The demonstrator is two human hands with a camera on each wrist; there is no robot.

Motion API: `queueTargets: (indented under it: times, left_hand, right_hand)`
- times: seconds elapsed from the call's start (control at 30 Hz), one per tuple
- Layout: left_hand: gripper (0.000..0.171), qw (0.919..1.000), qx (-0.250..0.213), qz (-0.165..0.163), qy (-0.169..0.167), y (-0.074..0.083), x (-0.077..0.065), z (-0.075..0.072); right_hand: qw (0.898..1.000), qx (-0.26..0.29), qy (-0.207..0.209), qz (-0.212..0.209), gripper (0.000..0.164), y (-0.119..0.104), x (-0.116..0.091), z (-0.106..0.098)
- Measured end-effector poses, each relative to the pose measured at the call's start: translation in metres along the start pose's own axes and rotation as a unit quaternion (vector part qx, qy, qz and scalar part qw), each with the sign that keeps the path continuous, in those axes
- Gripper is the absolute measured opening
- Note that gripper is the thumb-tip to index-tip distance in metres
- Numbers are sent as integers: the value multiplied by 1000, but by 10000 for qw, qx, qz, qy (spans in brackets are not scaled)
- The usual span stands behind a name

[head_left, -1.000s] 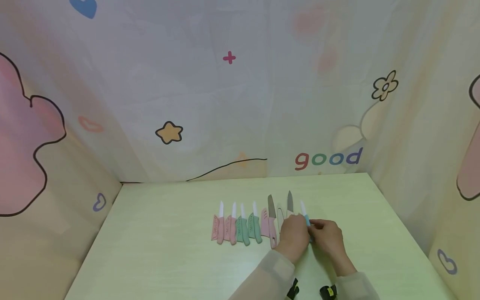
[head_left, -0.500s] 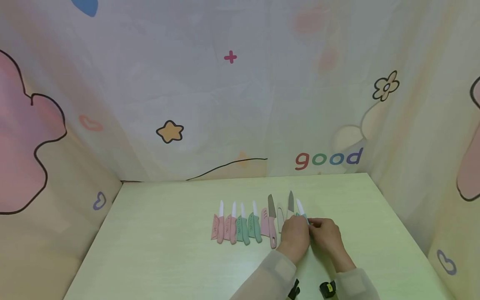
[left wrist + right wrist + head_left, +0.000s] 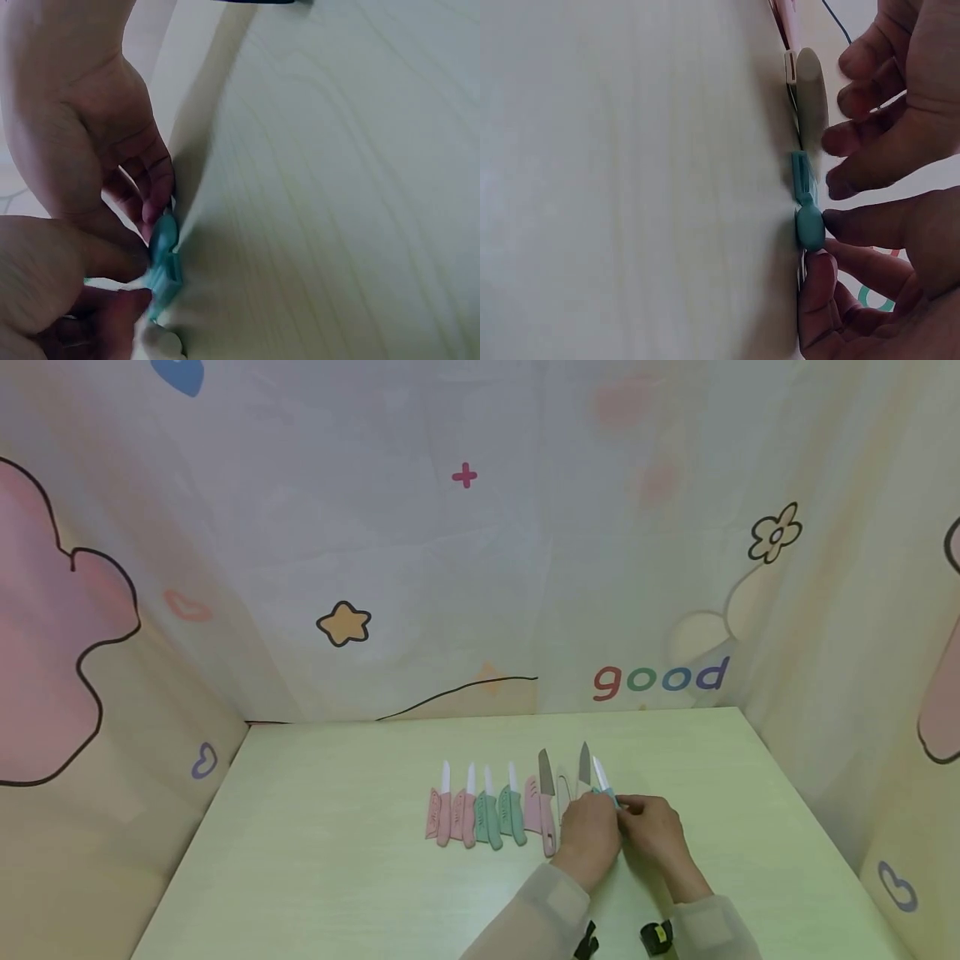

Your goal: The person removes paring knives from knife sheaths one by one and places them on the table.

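In the head view, a small knife with a white blade lies last in the row at the right. Its teal handle is pinched between the thumb and fingers of my right hand. My left hand, close at its left, pinches the teal sheath lying alongside the handle, fingertips right at its edge. My left hand covers the lower part of a larger grey-bladed knife, whose pale rounded handle end shows in the right wrist view.
To the left, a pink-handled knife with a grey blade lies beside its pink sheath. A white-edged sheath follows. Further left are small knives with green handles and pink handles, each beside a sheath. A printed curtain encloses the table.
The small knife's white blade has swung left toward the grey blade, and a corner of teal now shows beside it. Both hands have stayed nearly in place, fingers shifting slightly.
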State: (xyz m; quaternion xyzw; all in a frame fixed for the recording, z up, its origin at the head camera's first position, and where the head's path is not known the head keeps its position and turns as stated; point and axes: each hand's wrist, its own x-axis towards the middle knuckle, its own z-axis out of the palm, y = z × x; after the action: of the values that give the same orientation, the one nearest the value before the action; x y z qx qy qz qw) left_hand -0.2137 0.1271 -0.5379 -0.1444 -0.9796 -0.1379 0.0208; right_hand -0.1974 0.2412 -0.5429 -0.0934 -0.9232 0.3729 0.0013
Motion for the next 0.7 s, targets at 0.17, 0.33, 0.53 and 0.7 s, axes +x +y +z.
queueTargets:
  times: [0.17,0.33,0.53,0.7]
  left_hand:
    - [20,9995,34,-319,48,-5,2,2]
    - [23,9993,-55,-364,-81,-7,1,5]
    - [24,9990,-277,-347,-91,-6,1,5]
    - [23,9990,-324,-273,-163,-5,0,4]
  right_hand:
    - [10000,-5,37,0,32,2,1,1]
    - [9999,-28,101,52,32,3,2,1]
    - [9999,-9,110,8,30,3,2,3]
    - [9999,-6,113,20,31,1,2,4]
